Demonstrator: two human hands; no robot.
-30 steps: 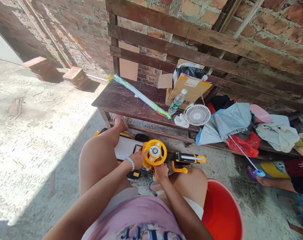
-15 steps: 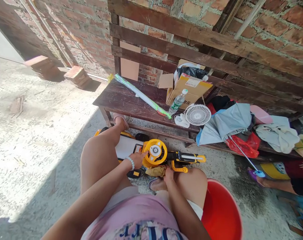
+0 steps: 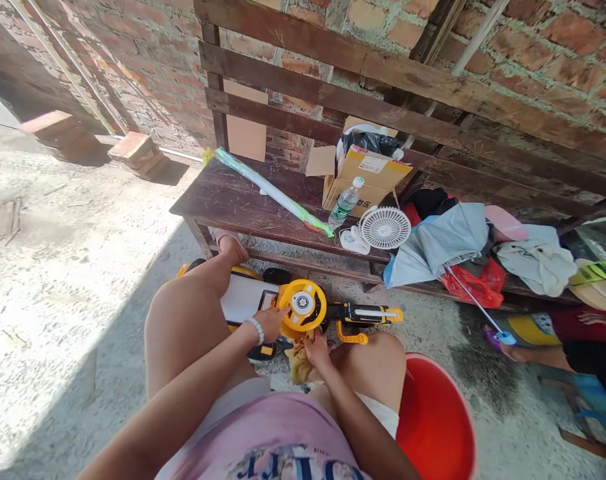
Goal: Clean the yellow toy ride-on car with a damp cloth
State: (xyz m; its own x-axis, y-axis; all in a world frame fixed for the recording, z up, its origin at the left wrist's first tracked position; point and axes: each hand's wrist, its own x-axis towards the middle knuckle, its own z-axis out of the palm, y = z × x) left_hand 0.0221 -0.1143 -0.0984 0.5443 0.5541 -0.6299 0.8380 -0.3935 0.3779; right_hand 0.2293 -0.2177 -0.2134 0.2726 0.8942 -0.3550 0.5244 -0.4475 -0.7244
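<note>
A yellow toy steering wheel [image 3: 319, 319] with a white-and-black centre belongs to a yellow-and-black ride-on toy vehicle [image 3: 235, 300] between my legs. My left hand [image 3: 270, 325], a beaded bracelet at its wrist, is closed on the near left part of the wheel's rim. Below the wheel, my right hand [image 3: 317, 350] grips a crumpled brownish-yellow cloth [image 3: 299, 368] and presses it by the wheel's lower edge. Its fingertips are partly hidden. A yellow curved bar [image 3: 351, 337] sticks out just right of that hand.
A red bucket [image 3: 435, 427] stands by my right leg. On the dark wooden bench [image 3: 203, 197] are a water bottle [image 3: 346, 203], a white fan [image 3: 385, 228], a cardboard box [image 3: 365, 170] and a folded umbrella [image 3: 437, 240]. Another person's arm [image 3: 545, 357] shows at right.
My right hand has moved left and up with the cloth, from beside the yellow bar to under the wheel. The cloth now hangs lower. My left hand stays at the rim; the view shifted slightly.
</note>
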